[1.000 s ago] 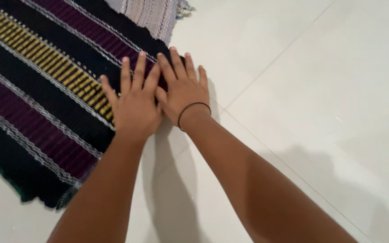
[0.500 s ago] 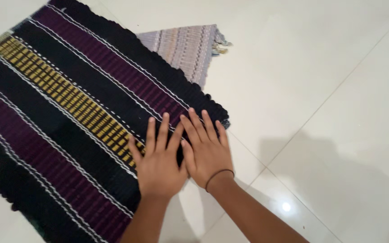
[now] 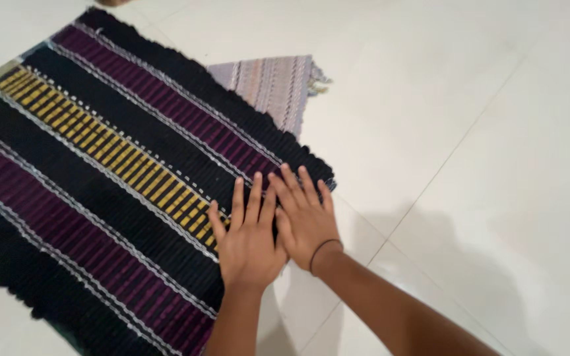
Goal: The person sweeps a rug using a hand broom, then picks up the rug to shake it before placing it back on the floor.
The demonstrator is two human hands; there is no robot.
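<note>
Hands lie flat and side by side on the near right edge of a woven rug [image 3: 100,178]. The left hand [image 3: 249,240] presses on the dark weave near the end of the yellow stripe, its fingers [image 3: 238,198] stretched out and a little spread, gripping nothing. The right hand [image 3: 306,214] touches it on the right side, also open and flat, with the fingertips [image 3: 289,181] on the black border of the rug; a thin dark band [image 3: 324,247] goes around its wrist. Neither hand holds anything.

The rug is black with purple stripes, one yellow stripe and thin pale lines, and it lies spread on the pale tiled floor [image 3: 470,118], filling the left part of the scene. A smaller grey-lilac striped cloth [image 3: 275,86] shows from under its far right edge. No container is in view.

Compared with half a second ago, the hands keep the same flat pose at the same edge, and more of the rug's far end is now visible.
</note>
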